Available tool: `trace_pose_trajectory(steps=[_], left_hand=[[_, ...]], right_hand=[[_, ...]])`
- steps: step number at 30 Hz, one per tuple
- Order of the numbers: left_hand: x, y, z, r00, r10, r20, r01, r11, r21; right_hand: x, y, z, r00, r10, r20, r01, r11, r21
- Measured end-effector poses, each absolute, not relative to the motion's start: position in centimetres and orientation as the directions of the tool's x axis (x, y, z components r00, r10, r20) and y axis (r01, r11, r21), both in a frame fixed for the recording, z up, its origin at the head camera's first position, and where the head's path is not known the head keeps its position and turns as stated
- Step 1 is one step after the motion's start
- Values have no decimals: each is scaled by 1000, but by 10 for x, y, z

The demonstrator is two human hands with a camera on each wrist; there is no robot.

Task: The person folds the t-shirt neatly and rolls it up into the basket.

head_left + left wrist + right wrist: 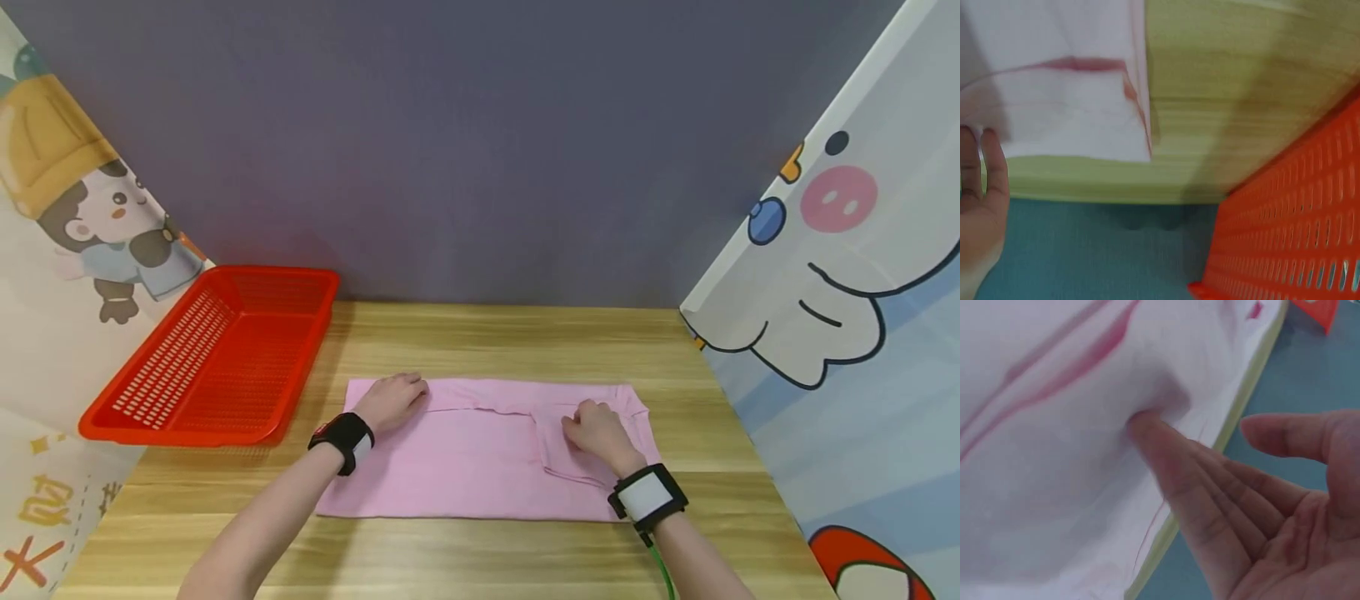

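Note:
A pink garment (465,467) lies folded into a wide rectangle on the wooden table, a strip turned over along its far edge and a smaller flap (558,454) lying on its right part. My left hand (392,403) rests on the far left of the cloth, and the left wrist view shows its fingertips touching the fabric. On the right flap, my right hand (600,433) touches the cloth. The right wrist view has the index fingertip (1147,428) pressing into the fabric, with the thumb (1285,434) held apart from it. Neither hand grips the garment.
A red perforated plastic basket (288,375) stands left of the garment. Behind the table (510,342) rises a dark grey panel (480,150). Cartoon-printed sheets flank it on the left (52,350) and right (840,333). A green cable (662,568) hangs from the right wrist strap.

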State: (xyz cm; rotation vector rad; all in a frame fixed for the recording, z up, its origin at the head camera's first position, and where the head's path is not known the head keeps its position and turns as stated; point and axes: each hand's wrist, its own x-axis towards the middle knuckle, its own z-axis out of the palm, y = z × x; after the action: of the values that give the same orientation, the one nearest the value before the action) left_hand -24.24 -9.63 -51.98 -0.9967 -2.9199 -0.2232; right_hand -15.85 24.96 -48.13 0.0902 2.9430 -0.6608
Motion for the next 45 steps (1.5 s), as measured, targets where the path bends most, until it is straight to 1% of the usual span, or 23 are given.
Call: trace_pose_trajectory(steps=[3,5,10,14,20,27,38,45], left_hand=[[-241,-99,-515,-778,623,73,627,767,136],[-240,-101,-512,-765,641,60,642,753,145],[-239,-107,-507,-723,690,35,685,709,164],[-239,-110,-506,-702,712,5,700,688,194],[-243,-112,-504,-697,716,-37,699,691,184],[-244,-116,-505,-713,700,-27,681,702,210],[-241,-115,-500,-721,692,-32,677,714,176],[-238,-111,-500,-680,733,37,729,669,147]], right_hand=[[-161,244,-481,-988,28,-152,81,930,-357],[-161,240,-480,-986,24,-167,81,935,-345],[-156,233,-473,-975,27,-220,107,926,-362],[-154,230,-471,-972,35,-231,119,925,-361],[-155,225,-473,-970,28,-240,113,930,-351],[-158,219,-472,-969,21,-247,109,931,-348],[-165,215,-473,-966,51,-252,132,940,-314],[-172,213,-477,-967,53,-250,127,948,-292]])
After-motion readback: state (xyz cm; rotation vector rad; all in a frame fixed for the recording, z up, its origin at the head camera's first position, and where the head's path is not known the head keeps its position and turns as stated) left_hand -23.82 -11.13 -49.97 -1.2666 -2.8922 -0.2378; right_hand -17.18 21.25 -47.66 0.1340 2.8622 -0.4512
